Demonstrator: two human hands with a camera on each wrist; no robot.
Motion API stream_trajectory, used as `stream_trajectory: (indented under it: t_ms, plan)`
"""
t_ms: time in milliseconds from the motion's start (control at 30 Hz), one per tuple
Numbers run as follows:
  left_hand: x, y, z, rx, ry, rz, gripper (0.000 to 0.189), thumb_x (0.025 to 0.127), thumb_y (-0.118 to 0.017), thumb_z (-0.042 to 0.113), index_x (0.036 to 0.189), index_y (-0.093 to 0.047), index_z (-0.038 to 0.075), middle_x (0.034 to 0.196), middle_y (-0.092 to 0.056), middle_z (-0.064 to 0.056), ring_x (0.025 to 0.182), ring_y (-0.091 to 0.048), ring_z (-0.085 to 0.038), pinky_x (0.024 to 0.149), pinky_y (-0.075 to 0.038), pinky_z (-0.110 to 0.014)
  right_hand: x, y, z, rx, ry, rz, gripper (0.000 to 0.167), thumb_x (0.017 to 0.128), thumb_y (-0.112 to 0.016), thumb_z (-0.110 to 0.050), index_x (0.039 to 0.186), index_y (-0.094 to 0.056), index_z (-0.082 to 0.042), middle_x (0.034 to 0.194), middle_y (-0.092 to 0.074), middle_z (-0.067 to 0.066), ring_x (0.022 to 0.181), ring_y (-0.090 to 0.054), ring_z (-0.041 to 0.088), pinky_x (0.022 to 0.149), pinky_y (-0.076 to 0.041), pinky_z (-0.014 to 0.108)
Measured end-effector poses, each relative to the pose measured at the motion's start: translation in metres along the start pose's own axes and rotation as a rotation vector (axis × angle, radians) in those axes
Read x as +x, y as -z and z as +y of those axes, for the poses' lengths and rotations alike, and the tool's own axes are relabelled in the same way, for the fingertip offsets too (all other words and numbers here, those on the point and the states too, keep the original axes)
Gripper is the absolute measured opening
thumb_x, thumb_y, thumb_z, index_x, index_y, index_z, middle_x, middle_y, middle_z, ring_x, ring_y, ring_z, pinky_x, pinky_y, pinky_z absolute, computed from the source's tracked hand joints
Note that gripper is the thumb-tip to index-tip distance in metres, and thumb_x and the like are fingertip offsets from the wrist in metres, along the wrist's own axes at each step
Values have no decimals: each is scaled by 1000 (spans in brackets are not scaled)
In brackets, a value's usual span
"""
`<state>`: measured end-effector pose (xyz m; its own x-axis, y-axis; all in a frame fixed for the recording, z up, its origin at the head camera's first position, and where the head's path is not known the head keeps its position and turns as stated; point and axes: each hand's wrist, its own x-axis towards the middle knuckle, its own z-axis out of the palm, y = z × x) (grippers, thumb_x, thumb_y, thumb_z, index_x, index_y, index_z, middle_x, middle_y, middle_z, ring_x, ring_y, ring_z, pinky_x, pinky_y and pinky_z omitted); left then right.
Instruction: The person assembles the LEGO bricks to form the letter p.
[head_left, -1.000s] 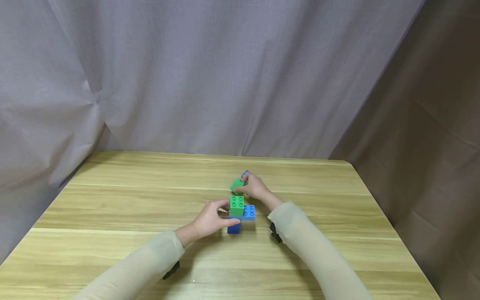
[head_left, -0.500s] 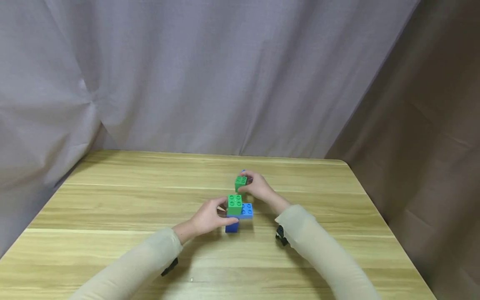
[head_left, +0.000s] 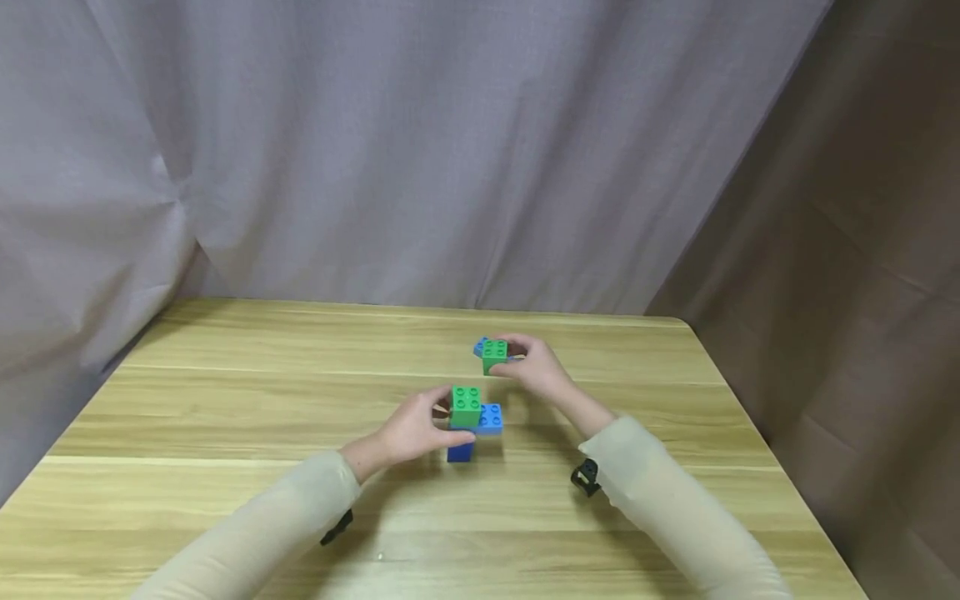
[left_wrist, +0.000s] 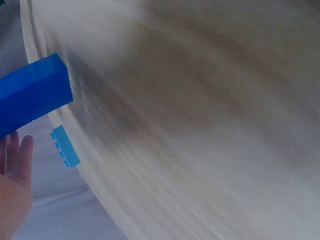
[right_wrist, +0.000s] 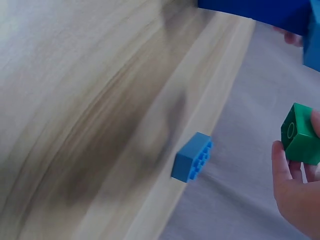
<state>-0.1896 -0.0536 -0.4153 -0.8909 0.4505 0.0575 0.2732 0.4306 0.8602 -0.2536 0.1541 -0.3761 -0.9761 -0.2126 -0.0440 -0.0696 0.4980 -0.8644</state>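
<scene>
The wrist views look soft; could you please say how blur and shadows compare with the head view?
Head view: studs on the stacked bricks distinct, soft shadows on the table; left wrist view: table grain smeared; right wrist view: broad, blurry shadows, though the loose blue brick has fairly clear edges.

No lettering, label, brand, number or sign can be read in any view. The nearer green, square-topped plastic brick (head_left: 466,406), the farther green, square-topped plastic brick (head_left: 495,357) and the blue, oblong plastic brick (right_wrist: 191,158) show nothing legible; any moulded marks on them are too small or blurred to tell.
</scene>
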Motion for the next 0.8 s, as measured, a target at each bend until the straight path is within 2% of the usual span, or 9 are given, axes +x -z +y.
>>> stream_trajectory:
  t_ms: [200,367,567,800]
  plan:
    - [1,2,6,21,-23,18,51,76,-78,30,115,-58,4,103,-67,-8,99,-65,-26,86,-56,-34,-15,11,-8,26,19,-7,55,79,-73,-10,129,-52,-3,119,-61,19,106,-60,31,87,-55,31]
    - [3,2,9,26,-61,1,39,77,-77,28,106,-64,5,97,-69,-7,92,-66,-20,82,-57,-27,-25,19,-10,48,51,-25,53,78,-73,-8,127,-53,-1,116,-62,20,105,-60,32,85,-55,28]
    - [3,1,7,-12,-85,-8,33,76,-78,24,98,-65,3,88,-68,-7,82,-67,-18,72,-57,-19,-40,23,-12,81,84,-64,50,77,-72,-3,124,-54,4,111,-63,22,101,-62,28,80,-55,22]
    - [1,2,7,-25,-75,-7,31,76,-77,23,99,-66,5,88,-68,-5,86,-65,-20,73,-57,-18,-54,20,-12,82,91,-123,49,78,-72,-4,123,-55,4,112,-64,20,98,-63,20,81,-56,22]
